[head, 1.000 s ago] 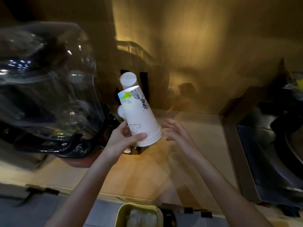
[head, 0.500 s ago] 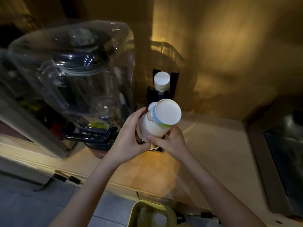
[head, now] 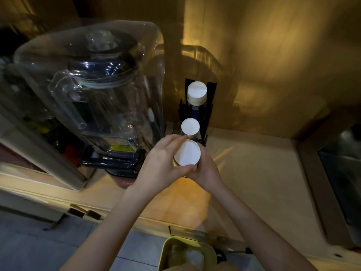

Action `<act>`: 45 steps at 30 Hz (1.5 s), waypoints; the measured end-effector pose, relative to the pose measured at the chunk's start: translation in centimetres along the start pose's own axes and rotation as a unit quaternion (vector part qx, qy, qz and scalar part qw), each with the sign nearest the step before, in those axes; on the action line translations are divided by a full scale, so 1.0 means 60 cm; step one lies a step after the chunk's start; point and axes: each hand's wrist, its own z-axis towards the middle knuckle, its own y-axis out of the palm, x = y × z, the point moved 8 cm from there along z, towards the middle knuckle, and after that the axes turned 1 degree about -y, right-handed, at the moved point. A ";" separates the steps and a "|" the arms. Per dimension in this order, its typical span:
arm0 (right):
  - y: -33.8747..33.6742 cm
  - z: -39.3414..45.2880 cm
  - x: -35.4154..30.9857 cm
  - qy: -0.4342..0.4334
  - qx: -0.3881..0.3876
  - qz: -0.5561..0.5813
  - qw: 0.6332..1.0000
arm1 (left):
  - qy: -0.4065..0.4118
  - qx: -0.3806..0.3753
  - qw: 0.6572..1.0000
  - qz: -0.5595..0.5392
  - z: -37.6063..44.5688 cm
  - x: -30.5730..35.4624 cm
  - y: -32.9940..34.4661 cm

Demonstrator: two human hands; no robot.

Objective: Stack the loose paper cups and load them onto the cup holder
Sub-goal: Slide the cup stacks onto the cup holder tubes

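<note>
Both my hands hold an upside-down stack of white paper cups (head: 187,152), its round base facing me. My left hand (head: 160,163) wraps its left side and my right hand (head: 205,171) grips it from the lower right. The stack is at the front slot of a black cup holder (head: 209,106) that stands on the counter against the wall. Two other inverted cup stacks sit in the holder: a middle one (head: 190,126) and a taller back one (head: 197,92). The lower part of my stack is hidden by my hands.
A large blender with a clear sound cover (head: 93,90) stands close to the left of the holder. A steel sink (head: 340,182) lies at the right. The wooden counter (head: 254,173) spreads between them. A yellow bin (head: 187,255) sits below the counter edge.
The cup stack has gone from tilted with its mouth toward my hands to upright and inverted, then lower over the holder's front slot. My right hand has closed onto it.
</note>
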 end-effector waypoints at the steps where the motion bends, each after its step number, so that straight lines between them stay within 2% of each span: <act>1: 0.002 0.000 0.003 0.001 0.002 -0.008 1.000 | -0.002 -0.007 1.000 0.004 0.001 -0.004 0.007; 13: -0.021 -0.005 -0.003 -0.032 0.060 -0.048 0.997 | -0.064 -0.007 0.998 -0.019 0.030 -0.063 0.056; 20: -0.022 0.004 -0.002 -0.026 0.070 -0.079 0.994 | -0.086 -0.053 0.995 -0.021 0.043 -0.083 0.091; 25: -0.016 0.009 0.006 -0.028 0.041 -0.107 0.993 | -0.099 -0.080 0.992 -0.003 0.041 -0.100 0.119; 34: -0.012 0.007 0.017 -0.001 0.003 -0.124 0.992 | -0.097 -0.071 0.993 0.016 0.030 -0.111 0.140; 36: -0.013 0.009 0.022 0.019 -0.017 -0.104 0.994 | -0.102 -0.072 0.992 0.027 0.031 -0.107 0.143; 40: -0.032 0.024 0.030 0.082 -0.050 0.035 0.995 | -0.123 -0.082 0.988 0.046 0.046 -0.097 0.140; 45: -0.113 0.043 0.004 0.088 0.006 0.153 0.984 | -0.120 -0.048 0.991 0.038 0.103 -0.057 0.093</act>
